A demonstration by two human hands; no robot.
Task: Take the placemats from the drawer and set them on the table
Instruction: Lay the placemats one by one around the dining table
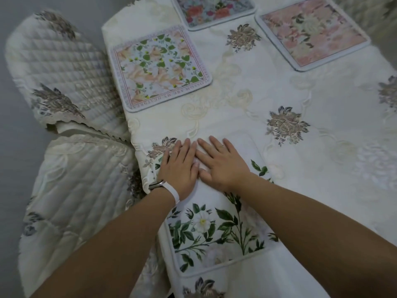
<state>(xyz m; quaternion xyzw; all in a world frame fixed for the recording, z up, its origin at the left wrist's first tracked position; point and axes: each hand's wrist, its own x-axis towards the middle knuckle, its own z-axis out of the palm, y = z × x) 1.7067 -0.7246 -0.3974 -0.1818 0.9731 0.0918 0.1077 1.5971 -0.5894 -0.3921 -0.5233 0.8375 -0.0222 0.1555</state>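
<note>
Both hands flat, fingers straight, side by side and touching: left hand (179,166) and right hand (221,166) press palm-down on the white-flower placemat (214,233) at the table's (300,168) near edge. White wristband (174,192) on left wrist. Three more mats on the table: green-leaf placemat (160,67) far left, red-floral placemat (214,9) beyond it, pink placemat (311,32) far right. Two quilt-covered chairs (60,67) sit left of the table.
</note>
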